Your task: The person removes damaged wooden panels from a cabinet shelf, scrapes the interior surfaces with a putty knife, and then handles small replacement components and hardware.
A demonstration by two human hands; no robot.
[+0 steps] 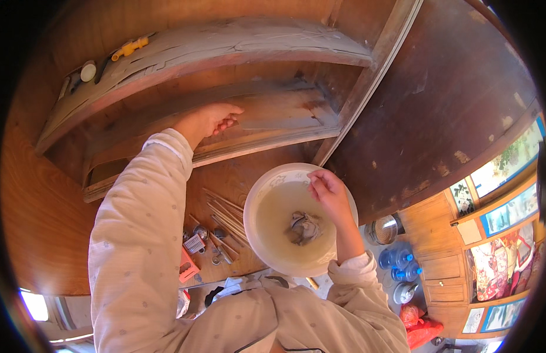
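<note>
Washbasin (pixel 268 187) holds rag (pixel 304 227); right hand (pixel 328 192), fingers narrowed, above its right edge; left hand (pixel 209 122), half-curled, grip unclear, over lower shelf (pixel 285 109).

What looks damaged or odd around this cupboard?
The dark brown panel on the right has pale patches where its finish seems worn or chipped. The upper shelf has a creased, ragged surface, and the lower shelf shows a dark reddish stain toward its right end.
</note>
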